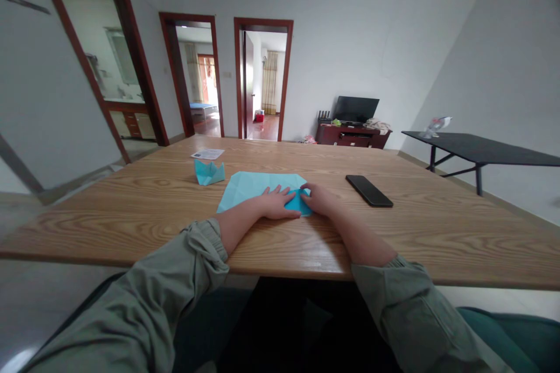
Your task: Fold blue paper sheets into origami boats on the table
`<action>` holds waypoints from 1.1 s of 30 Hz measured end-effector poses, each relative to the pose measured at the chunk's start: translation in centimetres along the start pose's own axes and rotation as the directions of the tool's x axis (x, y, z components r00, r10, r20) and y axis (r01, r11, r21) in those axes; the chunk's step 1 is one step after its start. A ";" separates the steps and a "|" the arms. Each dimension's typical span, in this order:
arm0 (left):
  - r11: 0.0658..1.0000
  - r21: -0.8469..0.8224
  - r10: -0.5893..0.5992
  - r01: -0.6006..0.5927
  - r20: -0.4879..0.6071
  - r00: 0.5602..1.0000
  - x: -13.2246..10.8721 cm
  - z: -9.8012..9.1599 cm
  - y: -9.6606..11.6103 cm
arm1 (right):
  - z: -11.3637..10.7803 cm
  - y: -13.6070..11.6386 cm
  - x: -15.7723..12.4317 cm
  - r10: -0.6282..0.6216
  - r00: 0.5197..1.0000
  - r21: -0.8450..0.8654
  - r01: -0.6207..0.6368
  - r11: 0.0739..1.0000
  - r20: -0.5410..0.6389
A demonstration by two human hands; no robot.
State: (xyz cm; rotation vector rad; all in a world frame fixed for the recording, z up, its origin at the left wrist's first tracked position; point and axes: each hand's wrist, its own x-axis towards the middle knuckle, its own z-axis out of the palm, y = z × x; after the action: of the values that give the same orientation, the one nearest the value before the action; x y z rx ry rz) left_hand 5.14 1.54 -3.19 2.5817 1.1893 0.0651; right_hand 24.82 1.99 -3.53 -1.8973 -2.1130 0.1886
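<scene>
A light blue sheet of paper (254, 186) lies flat on the wooden table (175, 215) in front of me. My left hand (275, 203) rests flat on its near right part, fingers stretched out. My right hand (318, 199) is curled at the sheet's right corner, fingertips pinching or pressing the paper there. A small folded blue paper shape (209, 172) stands on the table to the left, apart from both hands.
A black phone (368, 190) lies face up to the right of my hands. A white slip of paper (207, 154) lies at the far left of the table. A black side table (481, 148) stands at the right wall.
</scene>
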 end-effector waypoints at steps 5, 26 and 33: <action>0.996 -0.018 -0.082 0.082 -0.009 0.997 -0.4 -0.6 -0.9 | -0.5 0.6 0.4 0.074 0.997 -0.019 -0.074 0.997 0.015; 0.921 -0.384 -0.163 -0.062 -0.526 0.835 -0.2 -3.0 -0.9 | -0.7 -0.6 0.2 0.028 0.996 0.694 0.041 0.719 -0.087; 0.156 -0.926 -0.422 -0.343 -0.376 0.825 -0.1 -3.8 -1.0 | -2.8 -0.5 -0.1 0.088 0.993 0.939 0.038 0.342 -0.072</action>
State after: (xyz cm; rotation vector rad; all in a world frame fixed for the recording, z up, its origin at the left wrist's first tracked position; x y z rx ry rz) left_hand 3.71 3.01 0.14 1.2097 0.8096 1.2810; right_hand 25.19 1.50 -0.71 -1.1165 -1.2953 1.0483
